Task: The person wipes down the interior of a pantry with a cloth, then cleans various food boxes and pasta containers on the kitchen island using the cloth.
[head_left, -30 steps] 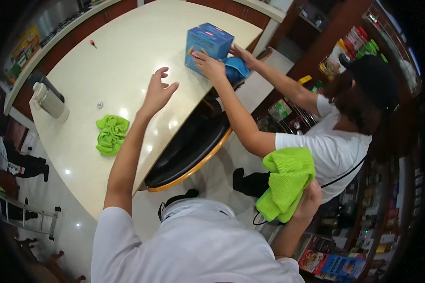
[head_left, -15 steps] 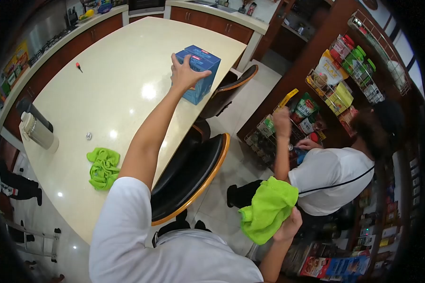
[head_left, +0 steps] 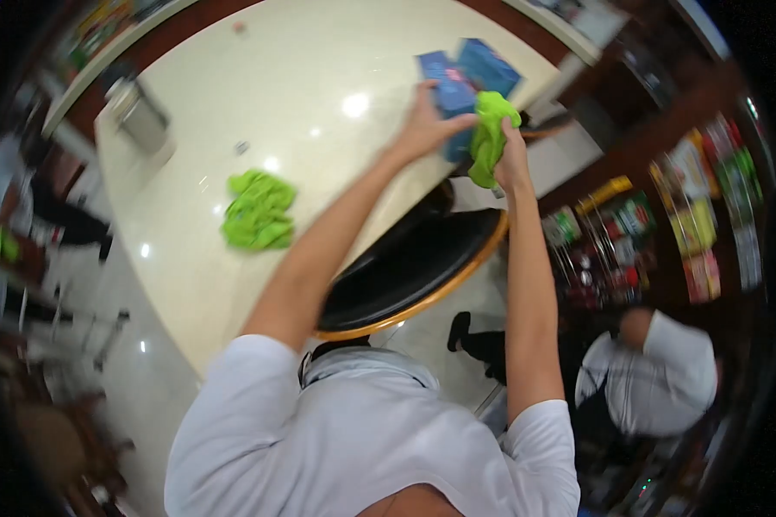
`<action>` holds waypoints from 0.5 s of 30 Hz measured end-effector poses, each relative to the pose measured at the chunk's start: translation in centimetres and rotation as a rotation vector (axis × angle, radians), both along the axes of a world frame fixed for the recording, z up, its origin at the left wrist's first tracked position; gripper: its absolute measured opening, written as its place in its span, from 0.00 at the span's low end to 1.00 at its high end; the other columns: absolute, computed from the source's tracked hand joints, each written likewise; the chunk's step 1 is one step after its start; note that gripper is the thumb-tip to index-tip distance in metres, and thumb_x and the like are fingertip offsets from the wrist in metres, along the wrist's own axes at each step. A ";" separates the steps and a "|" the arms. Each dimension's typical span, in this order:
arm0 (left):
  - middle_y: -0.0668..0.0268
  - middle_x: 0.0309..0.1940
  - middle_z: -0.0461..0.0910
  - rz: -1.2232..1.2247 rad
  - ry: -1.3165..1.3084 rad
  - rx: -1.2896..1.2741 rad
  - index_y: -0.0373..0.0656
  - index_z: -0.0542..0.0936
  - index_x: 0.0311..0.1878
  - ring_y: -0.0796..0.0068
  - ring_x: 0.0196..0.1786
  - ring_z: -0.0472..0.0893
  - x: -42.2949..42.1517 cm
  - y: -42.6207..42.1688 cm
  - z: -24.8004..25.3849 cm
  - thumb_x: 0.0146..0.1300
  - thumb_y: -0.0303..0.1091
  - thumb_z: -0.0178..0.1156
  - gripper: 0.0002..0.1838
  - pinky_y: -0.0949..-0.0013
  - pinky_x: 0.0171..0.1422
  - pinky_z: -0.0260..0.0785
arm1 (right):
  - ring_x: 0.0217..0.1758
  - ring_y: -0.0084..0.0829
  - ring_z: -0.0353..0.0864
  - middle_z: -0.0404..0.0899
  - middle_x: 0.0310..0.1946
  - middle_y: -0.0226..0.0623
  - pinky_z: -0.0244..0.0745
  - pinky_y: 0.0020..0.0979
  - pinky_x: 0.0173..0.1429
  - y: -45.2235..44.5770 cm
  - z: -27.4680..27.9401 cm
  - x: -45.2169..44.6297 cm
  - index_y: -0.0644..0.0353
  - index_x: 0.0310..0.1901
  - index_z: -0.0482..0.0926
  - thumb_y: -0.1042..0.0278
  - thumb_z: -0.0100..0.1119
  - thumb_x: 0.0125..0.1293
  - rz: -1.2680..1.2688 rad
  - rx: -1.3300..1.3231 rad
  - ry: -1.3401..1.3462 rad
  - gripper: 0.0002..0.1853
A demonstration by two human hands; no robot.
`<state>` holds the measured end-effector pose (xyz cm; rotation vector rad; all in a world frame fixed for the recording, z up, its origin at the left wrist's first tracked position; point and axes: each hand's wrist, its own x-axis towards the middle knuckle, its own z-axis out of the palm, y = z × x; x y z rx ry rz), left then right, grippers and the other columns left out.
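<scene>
Blue boxes, two, both at the right-hand edge of the table [head_left: 306, 77], toward its far corner. The first blue box [head_left: 453, 91] is under the left hand [head_left: 433, 123]; the second blue box [head_left: 491, 69] is just beside it, on the side away from the table's middle. Whether the two boxes touch cannot be told.

Hands of the wearer, two. Left: thumb and fingers spread apart against the first box, at the table's edge; whether they press on it cannot be told. Right hand [head_left: 511, 155]: closed around one bunched green cloth [head_left: 489, 142], held at the table's right edge, in front of the boxes.

On the table: one second green cloth [head_left: 259, 213], crumpled, toward the near left; one small silvery item [head_left: 241, 148], beyond that cloth, too blurred to name; one pale bottle [head_left: 138, 119], upright near the left edge; one small reddish item [head_left: 240, 28], toward the far edge, blurred.

Off the table's right side: one black chair [head_left: 414, 267] with a wooden rim, close against it; one co-worker [head_left: 655, 379] in a white shirt, bent low, well apart from it.
</scene>
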<state>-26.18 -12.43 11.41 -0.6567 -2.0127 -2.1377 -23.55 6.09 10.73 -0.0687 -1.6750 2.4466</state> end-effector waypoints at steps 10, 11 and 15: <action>0.59 0.38 0.77 0.368 -0.096 0.316 0.34 0.62 0.55 0.75 0.38 0.78 7.3 -6.3 -0.8 0.46 0.29 0.67 0.34 0.73 0.41 0.72 | 0.51 0.36 0.74 0.75 0.49 0.43 0.68 0.37 0.53 -11.0 2.8 5.5 0.62 0.44 0.78 0.53 0.51 0.66 0.250 0.752 0.167 0.19; 0.59 0.38 0.77 0.356 -0.084 0.309 0.34 0.62 0.55 0.75 0.38 0.78 8.2 -6.9 -0.8 0.46 0.29 0.67 0.34 0.73 0.41 0.72 | 0.64 0.44 0.62 0.71 0.52 0.43 0.55 0.43 0.64 -13.4 0.4 4.4 0.60 0.43 0.79 0.51 0.52 0.64 -0.058 1.041 0.738 0.19; 0.59 0.40 0.77 0.270 0.033 0.151 0.34 0.64 0.56 0.75 0.40 0.78 11.7 -7.8 -0.1 0.44 0.28 0.67 0.34 0.73 0.45 0.72 | 0.66 0.54 0.54 0.72 0.51 0.41 0.47 0.49 0.67 -14.0 3.3 2.2 0.58 0.38 0.80 0.56 0.54 0.62 -0.187 1.109 0.754 0.14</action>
